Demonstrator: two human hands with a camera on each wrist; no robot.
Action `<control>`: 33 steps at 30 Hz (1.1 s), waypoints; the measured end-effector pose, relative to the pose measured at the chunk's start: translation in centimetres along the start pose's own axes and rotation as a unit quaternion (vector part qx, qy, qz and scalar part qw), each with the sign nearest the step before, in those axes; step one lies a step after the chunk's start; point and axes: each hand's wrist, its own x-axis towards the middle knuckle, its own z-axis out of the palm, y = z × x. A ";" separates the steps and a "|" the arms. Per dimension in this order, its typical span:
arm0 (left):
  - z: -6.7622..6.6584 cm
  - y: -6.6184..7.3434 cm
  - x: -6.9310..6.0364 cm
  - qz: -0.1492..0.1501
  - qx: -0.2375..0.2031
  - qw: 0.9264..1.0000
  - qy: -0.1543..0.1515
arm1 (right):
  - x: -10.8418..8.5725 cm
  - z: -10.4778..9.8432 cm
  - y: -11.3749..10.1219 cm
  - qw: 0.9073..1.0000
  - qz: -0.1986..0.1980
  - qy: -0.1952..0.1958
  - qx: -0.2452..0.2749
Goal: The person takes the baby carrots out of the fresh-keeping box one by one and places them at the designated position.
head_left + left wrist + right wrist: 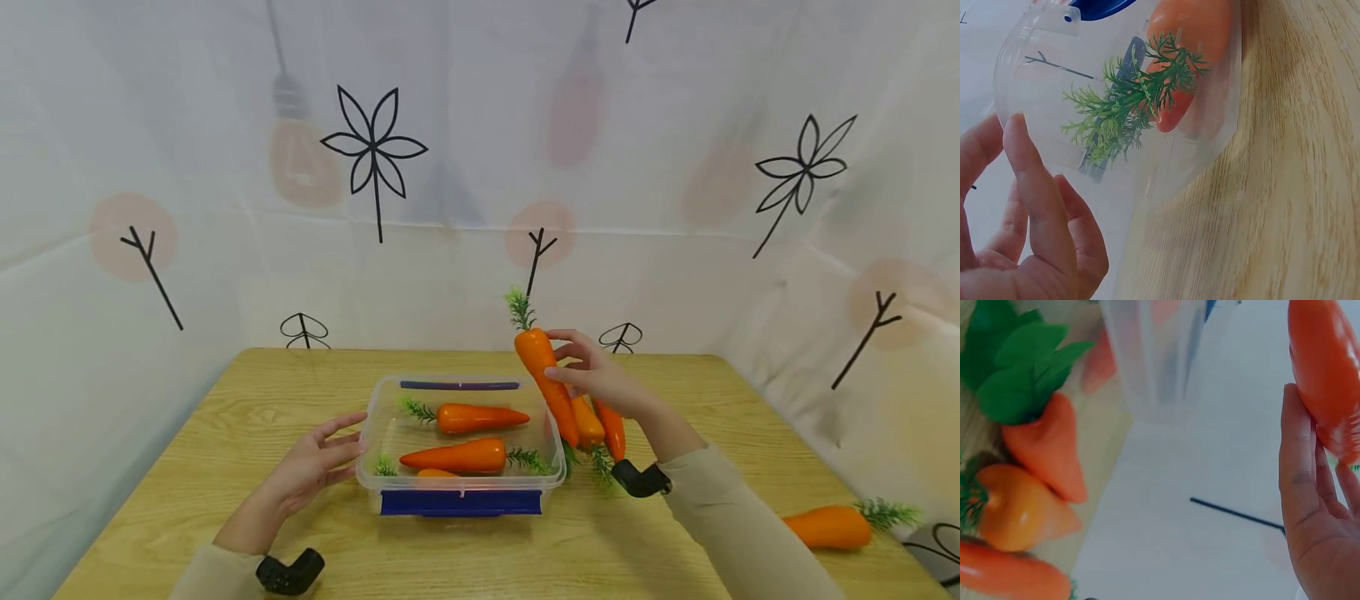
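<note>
A clear plastic container (461, 482) with blue latches stands on the table, with orange toy carrots (461, 456) lying inside. My left hand (318, 458) is at the container's left side, its loosely bent fingertips touching the rim, as the left wrist view shows up close. Above the container's right edge, my right hand (600, 379) holds a toy carrot (543, 367) between thumb and fingers. That carrot is tilted, green top up and tip down. In the right wrist view, the held carrot (1325, 369) rests along the fingers.
Beside the container's right wall lie several more toy vegetables, among them a yellow-orange one (588, 425) and a leafy orange one (1050, 447). Another carrot (832, 527) lies near the table's right edge. A patterned white cloth (465, 283) hangs behind the wooden table (300, 375).
</note>
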 end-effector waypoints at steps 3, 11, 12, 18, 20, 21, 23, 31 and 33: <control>0.0 0.0 -0.1 0.002 0.001 1.000 0.000 | -0.6 -0.6 0.8 1.000 -0.003 0.027 0.010; -0.2 -0.1 -0.2 0.001 -0.003 1.000 0.001 | -1.9 -1.9 2.5 0.996 0.012 0.080 0.021; -0.2 -0.1 -0.2 0.001 -0.002 1.000 -0.001 | -2.1 -2.1 2.7 0.996 0.014 0.089 0.022; -0.1 -0.1 -0.1 0.004 -0.002 1.000 -0.012 | -3.4 -3.0 4.3 0.991 0.031 0.128 0.031; -0.1 0.0 -0.1 0.005 -0.004 1.000 -0.013 | -3.8 -3.2 4.9 0.989 0.037 0.138 0.036; 0.0 0.0 -0.1 0.004 -0.004 1.000 -0.011 | -4.0 -3.3 5.2 0.988 0.039 0.142 0.037; 0.1 0.0 -0.1 0.005 -0.004 1.000 -0.009 | -4.4 -3.5 5.8 0.987 0.042 0.151 0.039; 0.0 -0.1 -0.2 0.010 -0.005 1.000 -0.009 | -5.5 -4.6 8.2 0.982 0.053 0.179 0.034; 0.0 -0.3 -0.1 0.009 -0.004 1.000 -0.007 | -5.6 -5.0 8.8 0.980 0.060 0.187 0.034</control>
